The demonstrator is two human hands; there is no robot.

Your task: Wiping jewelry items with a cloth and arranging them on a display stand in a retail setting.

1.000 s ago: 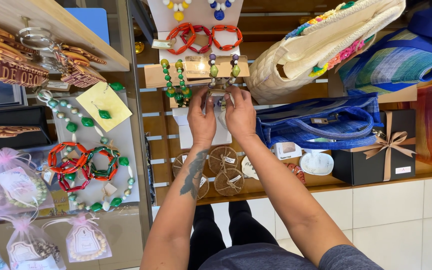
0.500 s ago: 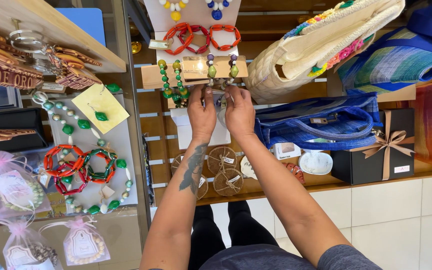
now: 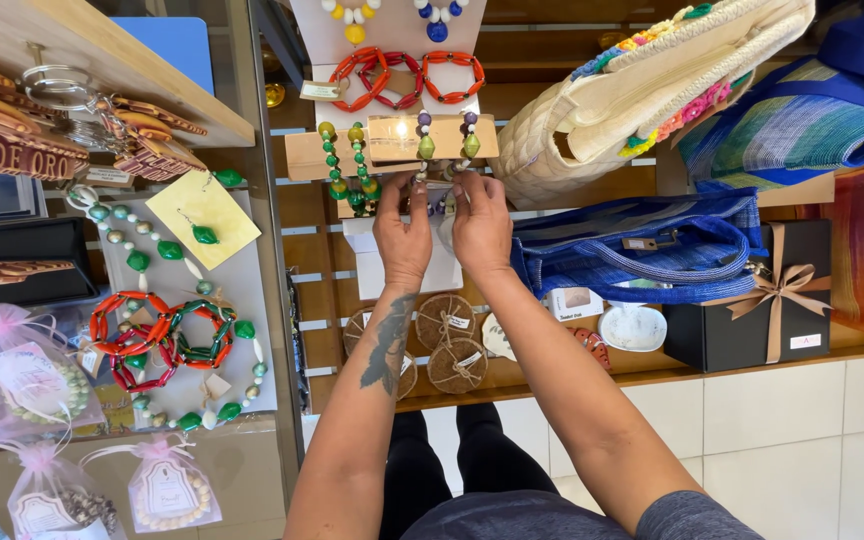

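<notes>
- A wooden slatted shelf point(image 3: 572, 375) runs across the centre of the frame, crowded with craft goods.
- A cream woven bag point(image 3: 612, 100) with bright trim leans at upper right; a blue striped fabric bag point(image 3: 642, 255) lies below it, just right of the hands.
- A black gift box point(image 3: 742, 320) tied with a tan ribbon stands at right on the shelf.
- A white display board point(image 3: 197, 330) at lower left carries red and green bracelets and a string of green beads.
- A tan card point(image 3: 392, 150) hung with green and olive beaded strands sits at centre top, under a set of red bracelets point(image 3: 402, 75).
- The left hand point(image 3: 404, 232) and right hand point(image 3: 480, 225), side by side at centre, are raised to the lower ends of the beaded strands point(image 3: 430, 195) beneath the card; fingers are pinched narrow around them, though what exactly each one grips cannot be told.
- Round coiled-twine coasters point(image 3: 452, 345) lie below the wrists.
</notes>
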